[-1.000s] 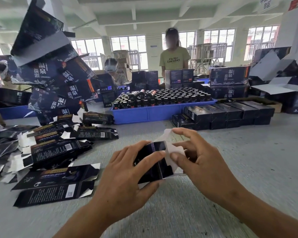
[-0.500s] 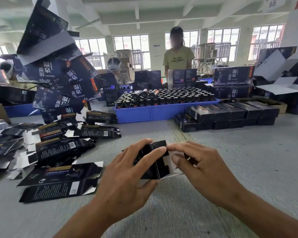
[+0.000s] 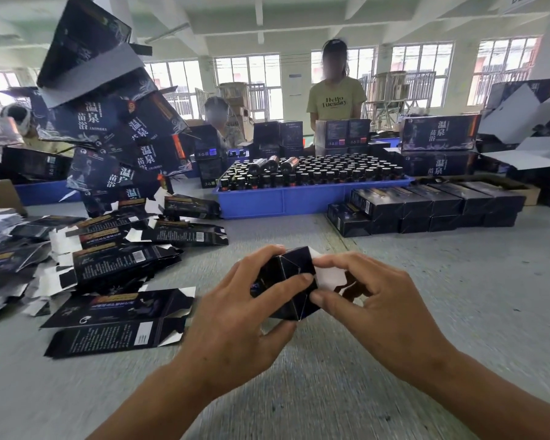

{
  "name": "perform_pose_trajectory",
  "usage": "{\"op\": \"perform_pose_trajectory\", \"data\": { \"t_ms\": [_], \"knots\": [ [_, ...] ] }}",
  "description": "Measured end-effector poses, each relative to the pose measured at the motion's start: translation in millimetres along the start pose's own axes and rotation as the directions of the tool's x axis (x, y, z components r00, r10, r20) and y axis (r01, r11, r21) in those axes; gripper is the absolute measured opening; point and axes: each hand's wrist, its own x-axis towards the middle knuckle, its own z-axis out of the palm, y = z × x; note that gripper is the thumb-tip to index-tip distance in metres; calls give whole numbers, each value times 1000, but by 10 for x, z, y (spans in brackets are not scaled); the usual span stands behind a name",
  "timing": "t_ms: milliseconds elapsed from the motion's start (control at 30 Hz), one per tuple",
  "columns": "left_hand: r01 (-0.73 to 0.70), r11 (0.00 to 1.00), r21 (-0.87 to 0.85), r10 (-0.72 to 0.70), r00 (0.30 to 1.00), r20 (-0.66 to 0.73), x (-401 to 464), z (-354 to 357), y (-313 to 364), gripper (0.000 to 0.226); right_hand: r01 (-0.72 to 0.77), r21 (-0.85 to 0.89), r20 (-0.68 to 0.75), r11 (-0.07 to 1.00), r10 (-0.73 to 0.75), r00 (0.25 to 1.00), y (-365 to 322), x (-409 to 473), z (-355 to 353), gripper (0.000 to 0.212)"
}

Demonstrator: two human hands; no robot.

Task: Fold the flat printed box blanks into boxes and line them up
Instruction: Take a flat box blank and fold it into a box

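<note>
A: Entry, hands. What is held?

B: One dark printed box (image 3: 291,285), half-formed, above the near middle of the grey tabletop (image 3: 458,300). Left hand (image 3: 235,315) grips its body, thumb across the near face. Right hand (image 3: 375,309) pinches the white end flap (image 3: 329,276) between forefinger and thumb.

A: Box touching the tabletop?

B: Cannot tell; the hands hide its underside.

A: Stock?

B: Flat blanks (image 3: 115,319) lie scattered toward the left edge, overlapping. Finished boxes (image 3: 426,206) stand in a row, two layers high, toward the far right.

A: Other items?

B: Blue tray (image 3: 283,200) of dark bottles (image 3: 315,173) at the far middle, just left of the row. Large printed cartons (image 3: 115,122) are piled at the far left. A person in a yellow shirt (image 3: 335,101) stands beyond the tray.
</note>
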Motion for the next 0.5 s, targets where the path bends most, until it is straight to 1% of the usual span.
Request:
{"op": "perform_pose_trajectory", "data": {
  "t_ms": [133, 233, 300, 400, 433, 500],
  "knots": [
    [4, 1000, -1, -4, 1000, -4, -3, 15, -3, 52, -49, 76, -21, 996, 50, 999, -8, -11, 23, 48],
    [25, 999, -21, -26, 999, -24, 2, 28, 23, 51, -93, 159, -33, 983, 99, 995, 1, -5, 16, 41],
    [44, 998, -51, -46, 998, -41, 10, 27, 34, 53, -67, 133, -6, 989, 69, 998, -5, -5, 11, 37],
    [92, 991, -100, -98, 993, -59, 4, 23, 41, 71, -25, 127, 18, 992, 23, 1000, -27, -3, 15, 39],
    [113, 987, -115, -121, 991, -58, 3, 16, 52, 77, -32, 149, 13, 988, 30, 999, -27, -1, 14, 36],
    [148, 981, -127, -154, 987, -41, 12, 3, 93, 84, -74, 215, 10, 974, 74, 997, -12, 9, 16, 20]
  ]
}}
